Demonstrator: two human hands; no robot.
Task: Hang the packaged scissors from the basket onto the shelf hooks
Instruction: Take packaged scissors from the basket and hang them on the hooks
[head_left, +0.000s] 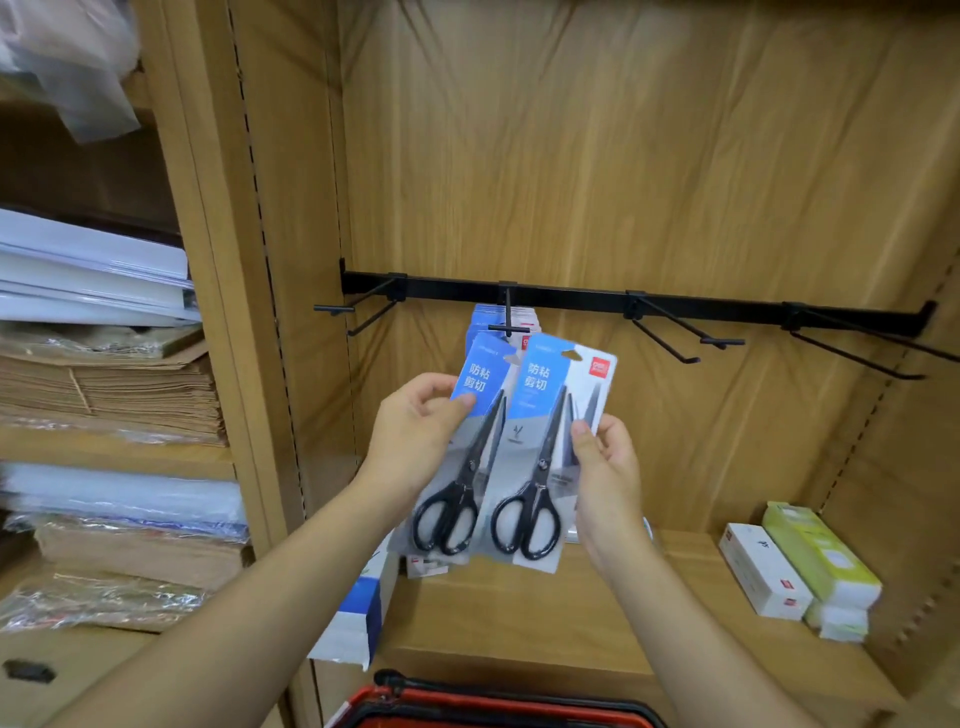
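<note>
Both hands are raised in front of the shelf bay, a little apart, each clamped on its own pack. The left hand pinches the left pack of scissors at its left edge, thumb on the blue card front and fingers behind. The right hand grips the right pack of scissors at its right edge, thumb on the front beside the blades. The two packs stand nearly upright between the hands, the right one overlapping the edge of the left; each shows black scissors with the handles down.

Just above the hands a black rail crosses the back wall. Its middle hook juts out right over the tops of the held packs, and hung packs of the same blue card sit on it behind them. Whether the held packs touch the hook cannot be told. A left hook sticks out above and left of the left hand, a right hook above and right of the right hand.

Below the wrists a red and black basket shows at the bottom edge. Lower right of the right hand a white box and a green box lie on the shelf board. Far left of the left hand lies a stack of brown paper
</note>
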